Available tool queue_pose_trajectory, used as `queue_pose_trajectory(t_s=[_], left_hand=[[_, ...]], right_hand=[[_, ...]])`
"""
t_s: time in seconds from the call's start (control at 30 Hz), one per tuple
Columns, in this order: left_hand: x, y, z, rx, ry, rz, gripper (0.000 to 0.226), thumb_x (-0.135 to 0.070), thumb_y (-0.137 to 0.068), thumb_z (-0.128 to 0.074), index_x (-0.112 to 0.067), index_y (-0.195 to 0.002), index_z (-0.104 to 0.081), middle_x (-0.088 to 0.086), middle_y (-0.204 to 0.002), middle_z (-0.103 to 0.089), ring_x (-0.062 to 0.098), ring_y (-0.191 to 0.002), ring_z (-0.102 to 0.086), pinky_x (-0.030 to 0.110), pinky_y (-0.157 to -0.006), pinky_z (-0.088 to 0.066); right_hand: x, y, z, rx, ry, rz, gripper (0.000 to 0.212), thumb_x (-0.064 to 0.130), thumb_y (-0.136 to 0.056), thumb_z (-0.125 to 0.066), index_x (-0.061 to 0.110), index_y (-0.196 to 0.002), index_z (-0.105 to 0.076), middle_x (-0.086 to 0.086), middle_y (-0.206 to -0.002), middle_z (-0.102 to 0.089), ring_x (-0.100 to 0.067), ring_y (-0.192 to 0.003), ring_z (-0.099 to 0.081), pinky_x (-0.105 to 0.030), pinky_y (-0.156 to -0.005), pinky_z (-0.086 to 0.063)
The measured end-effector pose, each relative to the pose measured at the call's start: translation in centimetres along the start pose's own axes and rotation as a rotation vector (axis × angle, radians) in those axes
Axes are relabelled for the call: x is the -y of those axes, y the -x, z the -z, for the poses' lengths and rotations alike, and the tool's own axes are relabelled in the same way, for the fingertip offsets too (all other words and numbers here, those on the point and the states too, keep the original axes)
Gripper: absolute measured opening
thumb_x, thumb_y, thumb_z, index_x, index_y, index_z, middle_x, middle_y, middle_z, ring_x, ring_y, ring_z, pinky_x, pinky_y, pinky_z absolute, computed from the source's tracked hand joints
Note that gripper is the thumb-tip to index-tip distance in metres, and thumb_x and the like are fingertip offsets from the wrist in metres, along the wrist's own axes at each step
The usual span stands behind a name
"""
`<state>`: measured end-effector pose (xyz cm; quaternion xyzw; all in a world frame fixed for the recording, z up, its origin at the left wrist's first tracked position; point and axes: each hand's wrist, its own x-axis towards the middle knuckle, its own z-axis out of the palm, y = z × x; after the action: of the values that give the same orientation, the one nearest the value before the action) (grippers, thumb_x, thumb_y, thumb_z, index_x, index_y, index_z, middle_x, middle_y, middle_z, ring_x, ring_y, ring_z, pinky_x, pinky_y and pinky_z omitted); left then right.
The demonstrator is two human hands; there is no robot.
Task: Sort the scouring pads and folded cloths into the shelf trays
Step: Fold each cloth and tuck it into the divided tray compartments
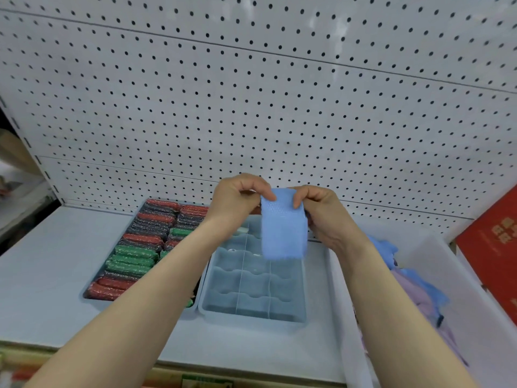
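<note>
Holding a folded blue cloth above the divided tray

Both hands are raised in front of the white perforated back panel (279,107) of the shelf. The left hand (237,197) pinches the top left corner of a light blue folded cloth with a textured weave (282,228) between curled fingers and thumb. The right hand (319,208) pinches the top right corner in the same way. The cloth hangs down from the two hands, and its lower edge is in the air above the pale blue-grey plastic tray with small wavy compartments (251,289).

This tray stands on the grey shelf board (42,275), and the hanging cloth hides some of its rear compartments. The compartments that can be seen look almost all bare; two small white marks near its left rear part are too unclear to name. Just beside it on the left stands another grey tray (92,298), filled with rows of red, green and dark glittery scouring pads (131,259). The left forearm crosses over the near right corner of that tray.

On the right, a white translucent plastic bin (489,317) touches the divided tray's side. It holds loose blue and pale lilac cloths (419,292), partly hidden behind the right forearm. A red cardboard box (498,233) stands at the far right.
</note>
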<state>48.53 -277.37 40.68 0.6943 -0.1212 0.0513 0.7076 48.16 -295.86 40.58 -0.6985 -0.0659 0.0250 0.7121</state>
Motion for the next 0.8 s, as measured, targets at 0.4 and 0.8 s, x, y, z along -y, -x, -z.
queue_pose_trajectory(t_s=[0.4,0.8], left_hand=[[-0.4,0.1,0.2,-0.096,-0.135,-0.083,0.032,-0.004,-0.099,-0.047,-0.023,-0.116,-0.068,-0.006,-0.118,-0.058,0.001,-0.100,-0.061,0.026,-0.090,-0.053],[0.7,0.5,1.9,-0.001,0.354,0.499,0.033,-0.011,-0.090,-0.065,0.003,-0.120,-0.060,0.010,-0.088,-0.075,0.017,-0.069,-0.072,0.024,-0.058,-0.057]], right_hand=[[-0.7,0.3,-0.6,0.002,0.013,-0.078,0.018,0.013,-0.093,-0.065,0.008,-0.110,-0.068,-0.011,-0.100,-0.076,-0.020,-0.088,-0.073,-0.030,-0.073,-0.058],[-0.2,0.9,-1.2,0.210,0.204,0.160,0.059,-0.003,-0.089,-0.061,0.035,-0.134,-0.051,0.008,-0.140,-0.052,-0.016,-0.105,-0.066,-0.031,-0.091,-0.055]])
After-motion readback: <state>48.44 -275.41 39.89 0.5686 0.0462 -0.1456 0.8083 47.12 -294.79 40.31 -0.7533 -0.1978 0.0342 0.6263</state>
